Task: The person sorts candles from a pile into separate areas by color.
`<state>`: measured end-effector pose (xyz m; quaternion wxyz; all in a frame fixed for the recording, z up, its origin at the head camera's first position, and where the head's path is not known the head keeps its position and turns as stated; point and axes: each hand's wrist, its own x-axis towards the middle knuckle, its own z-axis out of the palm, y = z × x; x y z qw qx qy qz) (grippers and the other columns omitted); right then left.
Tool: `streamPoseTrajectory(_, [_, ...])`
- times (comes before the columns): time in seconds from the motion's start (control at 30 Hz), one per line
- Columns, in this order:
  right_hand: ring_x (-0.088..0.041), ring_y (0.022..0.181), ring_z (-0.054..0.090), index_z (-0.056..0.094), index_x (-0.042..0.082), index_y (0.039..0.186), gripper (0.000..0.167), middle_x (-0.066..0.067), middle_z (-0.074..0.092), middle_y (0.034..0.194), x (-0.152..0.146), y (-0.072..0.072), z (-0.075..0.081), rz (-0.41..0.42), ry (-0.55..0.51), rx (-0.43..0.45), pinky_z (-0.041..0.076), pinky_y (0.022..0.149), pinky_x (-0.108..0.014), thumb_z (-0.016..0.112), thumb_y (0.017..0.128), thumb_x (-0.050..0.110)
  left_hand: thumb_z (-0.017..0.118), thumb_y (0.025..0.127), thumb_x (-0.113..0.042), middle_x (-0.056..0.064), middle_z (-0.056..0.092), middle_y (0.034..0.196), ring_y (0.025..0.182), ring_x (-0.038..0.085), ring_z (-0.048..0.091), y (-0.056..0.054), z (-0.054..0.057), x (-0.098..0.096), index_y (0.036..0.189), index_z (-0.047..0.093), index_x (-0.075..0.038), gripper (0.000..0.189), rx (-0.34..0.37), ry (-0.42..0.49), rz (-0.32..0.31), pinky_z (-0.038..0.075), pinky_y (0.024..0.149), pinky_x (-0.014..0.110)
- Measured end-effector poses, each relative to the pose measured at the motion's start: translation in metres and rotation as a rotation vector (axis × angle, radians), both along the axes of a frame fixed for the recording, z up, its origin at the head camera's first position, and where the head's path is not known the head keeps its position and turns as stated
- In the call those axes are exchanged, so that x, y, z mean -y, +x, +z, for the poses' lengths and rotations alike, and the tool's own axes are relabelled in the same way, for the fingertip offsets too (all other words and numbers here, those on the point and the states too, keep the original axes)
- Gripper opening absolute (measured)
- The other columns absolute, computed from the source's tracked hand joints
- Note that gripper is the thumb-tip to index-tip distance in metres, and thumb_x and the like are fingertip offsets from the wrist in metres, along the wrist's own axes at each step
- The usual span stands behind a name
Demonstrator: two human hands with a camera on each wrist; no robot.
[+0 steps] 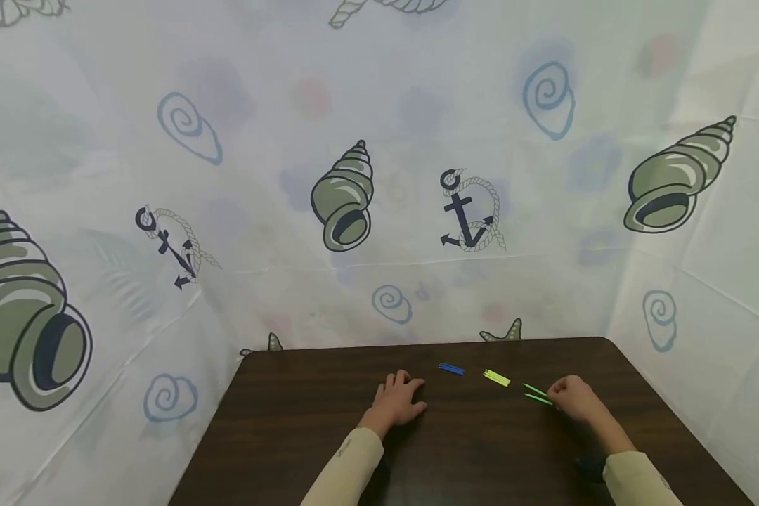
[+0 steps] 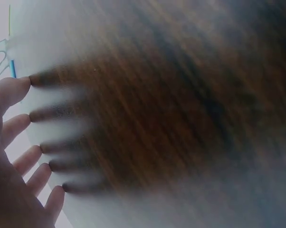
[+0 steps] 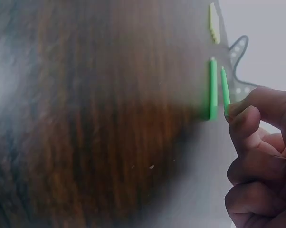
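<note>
Between thumb and index finger, my right hand [image 1: 572, 398] pinches one end of a slim green stick [image 3: 225, 90]; the other fingers are curled in. A second green stick [image 3: 213, 92] lies on the table beside it, nearly parallel. Left of these is a bundle of yellow sticks [image 1: 496, 378], and farther left a bundle of blue sticks [image 1: 451, 368]. My left hand [image 1: 393, 404] rests with spread fingers on the tabletop, left of the blue bundle and holding nothing. In the left wrist view its fingertips [image 2: 40, 149] are down on the dark wood.
The dark wooden table [image 1: 481, 450] has rounded far corners. A pale cloth [image 1: 417, 105] printed with shells and anchors hangs behind it and along both sides. A dark round object [image 1: 589, 466] shows by the right sleeve.
</note>
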<state>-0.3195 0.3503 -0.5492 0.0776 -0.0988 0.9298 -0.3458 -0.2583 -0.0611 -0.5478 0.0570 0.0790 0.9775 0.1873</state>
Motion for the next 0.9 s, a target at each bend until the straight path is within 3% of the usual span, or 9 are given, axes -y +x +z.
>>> streamPoseTrajectory(0.17, [-0.019, 0.067, 0.052, 0.068, -0.001, 0.088, 0.017, -0.004, 0.064, 0.076, -0.005, 0.001, -0.005, -0.019, 0.028, 0.027, 0.042, 0.063, -0.035, 0.056, 0.099, 0.006, 0.069, 0.106, -0.038, 0.015, 0.047, 0.152, 0.140, 0.040, 0.042, 0.000, -0.002, -0.001, 0.156, 0.056, -0.021, 0.055, -0.010, 0.007, 0.005, 0.038, 0.115, 0.063])
streamPoseTrajectory(0.4, [-0.021, 0.073, 0.057, 0.071, -0.005, 0.098, 0.018, -0.007, 0.065, 0.082, -0.009, 0.003, -0.005, -0.036, 0.046, 0.049, 0.046, 0.065, -0.038, 0.058, 0.103, 0.007, 0.068, 0.106, -0.040, 0.013, 0.046, 0.154, 0.141, 0.039, 0.042, 0.001, -0.005, -0.005, 0.156, 0.056, -0.024, 0.053, -0.015, 0.009, 0.018, 0.038, 0.116, 0.061])
streamPoseTrajectory(0.63, [-0.023, 0.084, 0.067, 0.075, -0.007, 0.108, 0.020, -0.012, 0.073, 0.094, -0.010, 0.003, 0.002, -0.020, 0.070, 0.050, 0.055, 0.072, -0.043, 0.063, 0.105, 0.009, 0.069, 0.107, -0.035, 0.013, 0.047, 0.153, 0.141, 0.040, 0.043, -0.004, -0.006, -0.003, 0.153, 0.060, -0.026, 0.048, 0.006, 0.023, 0.008, 0.038, 0.116, 0.062])
streamPoseTrajectory(0.9, [-0.022, 0.082, 0.065, 0.078, -0.004, 0.107, 0.019, -0.013, 0.073, 0.095, -0.012, -0.002, 0.004, 0.010, 0.052, 0.039, 0.054, 0.071, -0.041, 0.066, 0.105, 0.012, 0.068, 0.107, -0.036, 0.013, 0.046, 0.156, 0.143, 0.040, 0.041, -0.005, -0.015, -0.001, 0.153, 0.059, -0.027, 0.048, -0.017, 0.027, 0.022, 0.036, 0.117, 0.065])
